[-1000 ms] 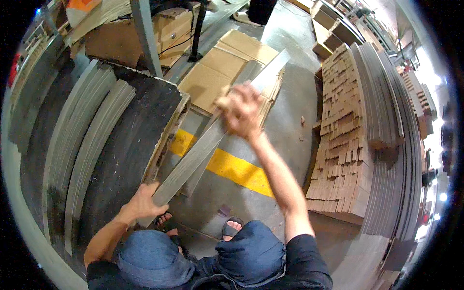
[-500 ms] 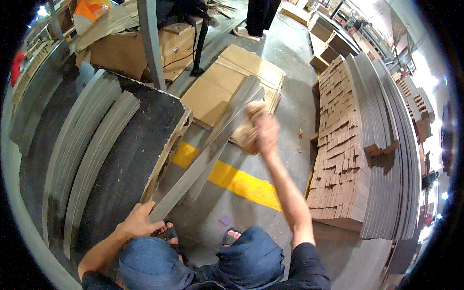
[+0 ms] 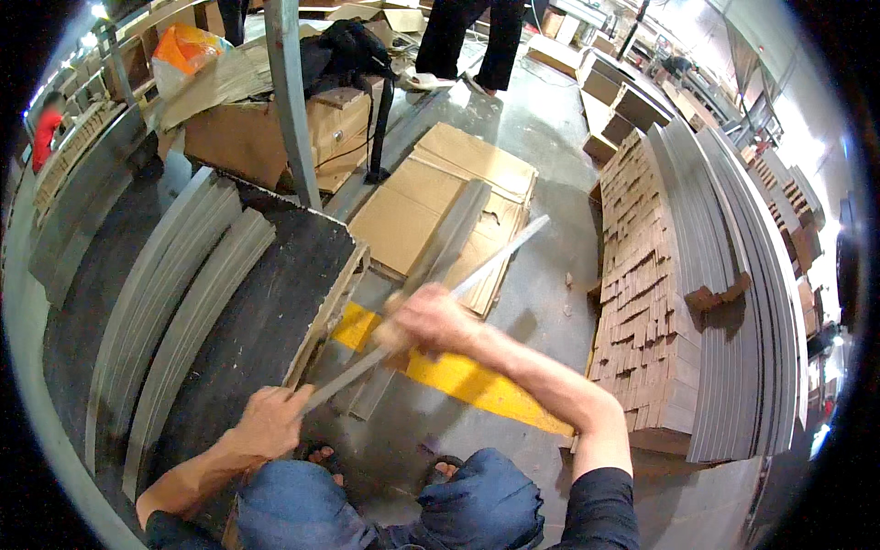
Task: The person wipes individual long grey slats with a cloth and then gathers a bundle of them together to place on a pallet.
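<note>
My left hand (image 3: 268,423) is closed around the near end of a long, narrow grey strip (image 3: 500,254), like a moulding or slat. The strip slants away to the right, with its thin edge toward me. My right hand (image 3: 431,319) is wrapped over the strip about midway, pressing a tan crumpled rag (image 3: 392,332) against it; the rag is blurred and mostly hidden by the fingers. Below the strip, a second grey board (image 3: 466,220) lies across flattened cardboard (image 3: 394,220), its near end reaching over the yellow floor stripe (image 3: 486,385).
On my left, a dark-topped bench (image 3: 215,339) bears stacked grey strips (image 3: 197,312). To the right stand tall stacks of brown-ended strips (image 3: 642,339). A metal post (image 3: 290,101) rises beside a cardboard box (image 3: 238,147). Another person's dark-trousered legs (image 3: 500,46) are at the far side.
My right hand has moved nearer along the strip with the rag. The strip has turned from its broad face onto its edge. The other person's legs have shifted, and my view has tilted up slightly.
</note>
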Demonstrator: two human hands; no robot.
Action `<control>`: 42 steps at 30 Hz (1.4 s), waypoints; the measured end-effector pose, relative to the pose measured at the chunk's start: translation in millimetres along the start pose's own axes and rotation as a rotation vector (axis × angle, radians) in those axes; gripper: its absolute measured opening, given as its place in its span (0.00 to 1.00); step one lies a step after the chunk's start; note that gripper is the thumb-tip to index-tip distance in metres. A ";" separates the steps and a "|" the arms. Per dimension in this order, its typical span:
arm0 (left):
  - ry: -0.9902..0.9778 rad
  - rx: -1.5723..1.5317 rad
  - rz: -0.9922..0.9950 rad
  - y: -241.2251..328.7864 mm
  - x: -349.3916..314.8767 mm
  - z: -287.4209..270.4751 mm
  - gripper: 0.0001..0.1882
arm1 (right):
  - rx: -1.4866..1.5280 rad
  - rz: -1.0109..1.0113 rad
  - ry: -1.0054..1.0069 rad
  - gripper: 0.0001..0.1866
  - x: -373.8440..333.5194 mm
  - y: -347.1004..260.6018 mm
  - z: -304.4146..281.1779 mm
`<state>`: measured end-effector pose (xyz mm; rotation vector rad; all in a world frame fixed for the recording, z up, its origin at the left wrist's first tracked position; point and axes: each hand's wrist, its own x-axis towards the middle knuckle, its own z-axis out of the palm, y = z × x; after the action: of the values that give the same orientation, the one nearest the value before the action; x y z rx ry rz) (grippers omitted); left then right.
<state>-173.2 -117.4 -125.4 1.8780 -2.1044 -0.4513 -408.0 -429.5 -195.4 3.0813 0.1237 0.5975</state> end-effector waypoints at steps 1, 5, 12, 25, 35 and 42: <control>0.025 0.038 0.008 -8.8 -16.6 -6.2 0.29 | -0.024 0.119 -0.007 0.13 -10.4 21.2 -29.4; 0.018 0.088 0.020 -21.3 -57.0 -29.1 0.33 | -0.193 0.259 -0.038 0.15 -50.3 60.8 -86.4; -0.194 -0.493 -0.392 15.8 10.0 -23.0 0.20 | -0.254 0.017 0.158 0.15 23.0 -59.6 -46.5; 0.126 -0.202 -0.344 3.7 -52.9 -19.2 0.24 | 0.717 1.578 0.684 0.15 -128.8 73.9 -106.2; 0.234 -0.197 -0.050 52.8 87.5 65.5 0.38 | 1.447 1.095 1.484 0.20 10.2 -48.0 -28.9; 0.378 -0.288 0.089 90.2 125.6 82.9 0.39 | 1.294 1.043 1.623 0.15 3.3 -51.7 -52.7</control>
<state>-303.0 -229.3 -163.2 1.5587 -1.7612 -0.3267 -428.7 -378.5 -146.0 1.5888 -1.6235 3.8155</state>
